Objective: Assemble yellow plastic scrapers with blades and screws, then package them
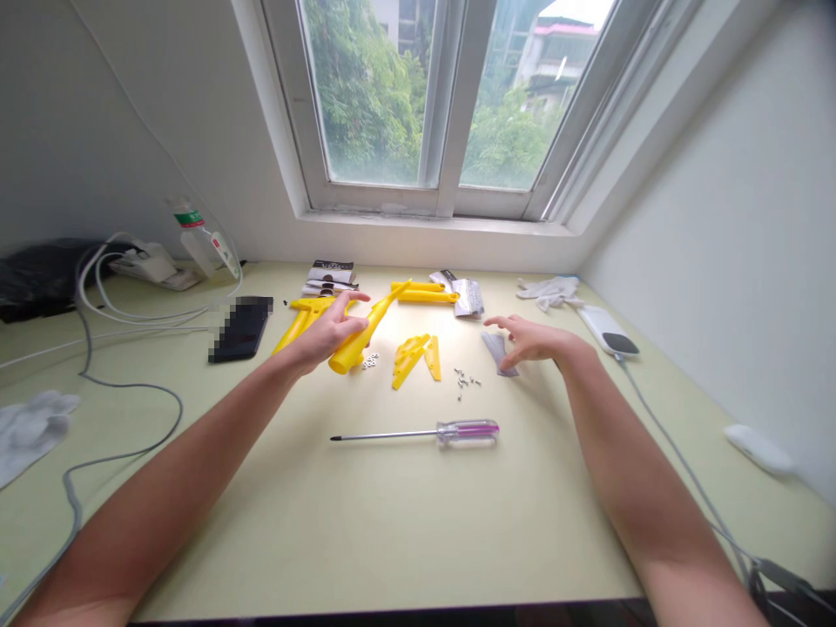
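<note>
Beyond the clear-handled screwdriver [450,432], your left hand [333,331] clamps a yellow tube [372,329]
Apart, your right hand [532,339] spreads by the grey packet [495,350]; keep off the loose screws [465,380].

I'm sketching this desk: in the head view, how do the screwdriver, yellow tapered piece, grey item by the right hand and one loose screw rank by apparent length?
1. Screwdriver
2. Yellow tapered piece
3. Grey item
4. Loose screw

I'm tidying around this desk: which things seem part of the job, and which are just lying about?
Likely part of the job: yellow tapered part in the left hand, gray strip by the right hand, flat yellow pieces, screws, screwdriver.

Apparently lying about: phone, bottle, crumpled white cloth.
</note>
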### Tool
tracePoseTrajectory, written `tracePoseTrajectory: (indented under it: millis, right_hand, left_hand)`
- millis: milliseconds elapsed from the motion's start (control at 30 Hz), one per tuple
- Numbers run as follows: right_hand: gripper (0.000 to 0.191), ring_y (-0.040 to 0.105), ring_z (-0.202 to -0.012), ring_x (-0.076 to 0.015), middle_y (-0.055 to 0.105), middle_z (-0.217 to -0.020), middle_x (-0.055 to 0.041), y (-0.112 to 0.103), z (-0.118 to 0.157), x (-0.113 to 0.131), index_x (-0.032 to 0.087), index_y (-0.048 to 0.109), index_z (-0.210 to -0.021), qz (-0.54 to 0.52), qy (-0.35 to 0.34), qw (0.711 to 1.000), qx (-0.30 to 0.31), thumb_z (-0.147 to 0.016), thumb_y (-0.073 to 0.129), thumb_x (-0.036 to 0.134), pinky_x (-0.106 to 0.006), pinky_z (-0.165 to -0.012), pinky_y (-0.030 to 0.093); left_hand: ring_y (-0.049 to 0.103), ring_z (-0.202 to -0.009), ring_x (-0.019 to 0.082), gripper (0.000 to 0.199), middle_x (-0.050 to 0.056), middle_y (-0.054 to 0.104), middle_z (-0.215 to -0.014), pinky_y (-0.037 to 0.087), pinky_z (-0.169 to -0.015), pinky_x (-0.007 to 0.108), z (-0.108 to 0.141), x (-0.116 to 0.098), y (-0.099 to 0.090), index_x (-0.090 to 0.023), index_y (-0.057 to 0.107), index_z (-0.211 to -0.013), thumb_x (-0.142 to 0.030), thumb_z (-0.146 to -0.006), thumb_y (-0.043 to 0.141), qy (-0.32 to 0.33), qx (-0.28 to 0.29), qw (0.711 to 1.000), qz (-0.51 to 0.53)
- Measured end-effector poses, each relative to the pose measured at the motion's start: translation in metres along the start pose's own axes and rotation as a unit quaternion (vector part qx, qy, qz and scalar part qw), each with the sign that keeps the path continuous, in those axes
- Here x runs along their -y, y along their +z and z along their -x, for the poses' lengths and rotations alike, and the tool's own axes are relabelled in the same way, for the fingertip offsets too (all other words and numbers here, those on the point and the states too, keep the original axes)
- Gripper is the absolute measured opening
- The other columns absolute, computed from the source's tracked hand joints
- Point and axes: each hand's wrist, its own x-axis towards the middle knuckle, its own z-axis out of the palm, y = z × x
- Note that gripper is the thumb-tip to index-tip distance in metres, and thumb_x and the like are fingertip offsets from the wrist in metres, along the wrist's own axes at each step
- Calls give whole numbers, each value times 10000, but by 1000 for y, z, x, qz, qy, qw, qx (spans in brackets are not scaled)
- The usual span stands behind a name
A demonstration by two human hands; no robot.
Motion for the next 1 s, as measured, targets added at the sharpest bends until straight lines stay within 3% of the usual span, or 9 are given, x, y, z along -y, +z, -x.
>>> tracePoseTrajectory:
  millis: [300, 433, 533, 667, 800, 1000]
  right_hand:
    - [1007, 534, -1153, -341, 510, -1231, -83, 3, 2, 11, 395, 414, -1404, 16, 14, 1000, 6, -490, 830, 461, -441, -895, 475]
    - [885, 593, -1017, -287, 536, -1162, -81, -2, 7, 10, 358, 428, -1388, -16, -7, 1000, -17, -576, 779, 357, -404, -852, 488]
    - [765, 614, -908, -228, 565, -1118, -69, -5, 9, 9, 320, 456, -1356, -99, -47, 994, -20, -639, 721, 294, -362, -818, 497]
    - [749, 609, -829, -168, 544, -1131, -66, -7, 10, 7, 298, 446, -1363, -248, -79, 965, -17, -670, 730, 318, -318, -751, 523]
    - [783, 623, -877, -177, 528, -1079, -51, -13, 17, 12, 306, 423, -1383, -347, -110, 930, -42, -681, 771, 312, -351, -813, 536]
    - [835, 620, -821, -152, 586, -998, -20, -29, 43, 51, 326, 396, -1384, -422, -227, 867, -141, -668, 824, 314, -353, -798, 556]
  left_hand:
    - [650, -671, 208, 576, 29, 607, -776, 508, -595, 326, 0, 2, 0, -204, 353, -1351, -374, -839, 554, -6, 15, 1000, 17]
    - [633, -641, 194, 608, 25, 610, -759, 496, -588, 315, -1, 3, 0, -198, 334, -1367, -379, -834, 562, -9, 28, 999, 42]
    - [614, -616, 186, 625, 17, 612, -736, 490, -590, 317, -1, 4, 1, -201, 309, -1385, -368, -835, 553, -16, 56, 994, 87]
    - [608, -644, 189, 647, 35, 627, -739, 479, -601, 311, 0, 5, 4, -194, 263, -1424, -307, -841, 521, -33, 117, 979, 161]
    - [591, -634, 188, 628, 45, 617, -741, 458, -552, 287, -2, 11, 6, -183, 296, -1412, -303, -830, 499, -51, 172, 960, 214]
    - [527, -523, 147, 488, 18, 566, -698, 425, -457, 245, -2, 21, 14, -207, 380, -1337, -362, -882, 462, -80, 267, 927, 253]
